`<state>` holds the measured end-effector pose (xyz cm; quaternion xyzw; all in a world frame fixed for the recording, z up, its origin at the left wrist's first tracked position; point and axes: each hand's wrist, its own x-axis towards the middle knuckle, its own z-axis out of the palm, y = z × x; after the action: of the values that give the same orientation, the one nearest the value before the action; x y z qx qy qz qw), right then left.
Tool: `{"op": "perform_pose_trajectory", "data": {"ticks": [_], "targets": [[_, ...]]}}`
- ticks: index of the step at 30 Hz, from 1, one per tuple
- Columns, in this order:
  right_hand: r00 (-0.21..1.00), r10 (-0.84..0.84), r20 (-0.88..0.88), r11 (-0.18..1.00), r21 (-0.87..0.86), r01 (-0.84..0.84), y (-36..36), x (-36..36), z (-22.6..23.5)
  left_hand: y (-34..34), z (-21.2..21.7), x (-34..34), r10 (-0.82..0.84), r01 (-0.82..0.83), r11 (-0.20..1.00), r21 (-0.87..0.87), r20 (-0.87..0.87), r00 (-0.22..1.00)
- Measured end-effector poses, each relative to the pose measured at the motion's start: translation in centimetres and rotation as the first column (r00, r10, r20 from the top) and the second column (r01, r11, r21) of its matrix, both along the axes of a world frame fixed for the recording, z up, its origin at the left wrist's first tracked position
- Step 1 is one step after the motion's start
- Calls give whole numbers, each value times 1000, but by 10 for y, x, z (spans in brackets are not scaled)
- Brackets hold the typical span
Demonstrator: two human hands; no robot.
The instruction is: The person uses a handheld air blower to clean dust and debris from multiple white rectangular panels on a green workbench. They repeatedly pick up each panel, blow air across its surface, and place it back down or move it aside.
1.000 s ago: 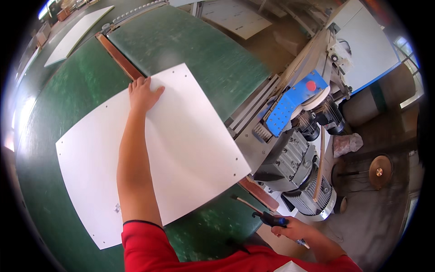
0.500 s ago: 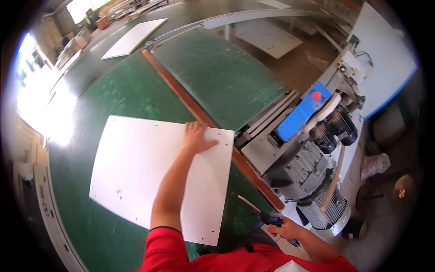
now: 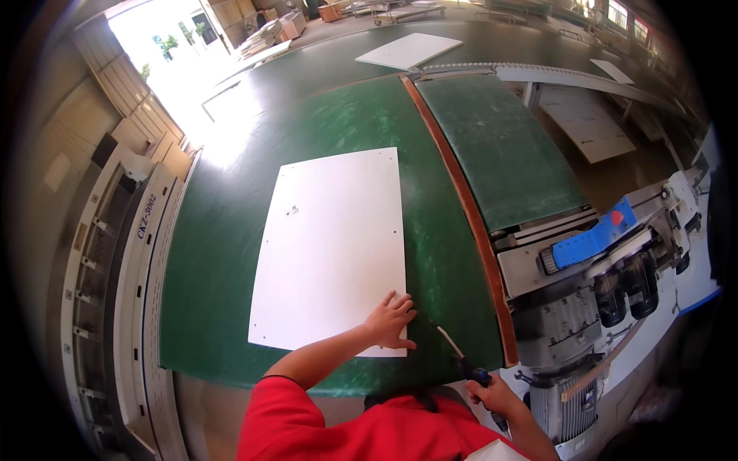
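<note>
A white rectangular panel with small holes near its corners lies flat on the green belt table. My left hand rests at the panel's near right corner, fingers spread over the right edge and gripping nothing. In my right hand is a black and blue air blow gun, held off the table's near right corner. Its thin, bent nozzle points up and left toward the panel's side. Part of the gun's handle is hidden by the fingers.
A reddish-brown strip runs along the table's right side. Beyond it stand a second green belt and a machine with motors and a blue plate. Another white panel lies far off. A long machine frame borders the left.
The panel has turned on the table and moved away from the reddish-brown strip. My left hand has gone from its far edge to its near right corner. The view has swung left.
</note>
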<state>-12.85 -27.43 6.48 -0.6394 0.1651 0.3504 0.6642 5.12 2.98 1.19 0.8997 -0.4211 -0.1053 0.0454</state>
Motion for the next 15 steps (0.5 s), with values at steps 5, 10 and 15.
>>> {"op": "perform_pose_trajectory", "data": {"ticks": [5,10,15], "targets": [[914,389,115,919,-119,-376,9,4,-18,99,6,-36,263,-270,955,121,73,962],[990,95,108,995,29,-99,9,12,-19,208,-32,-49,781,-787,610,-95,242,576],[982,72,176,997,-33,-68,4,1,-42,286,-71,-90,974,-989,135,-56,191,122]]}}
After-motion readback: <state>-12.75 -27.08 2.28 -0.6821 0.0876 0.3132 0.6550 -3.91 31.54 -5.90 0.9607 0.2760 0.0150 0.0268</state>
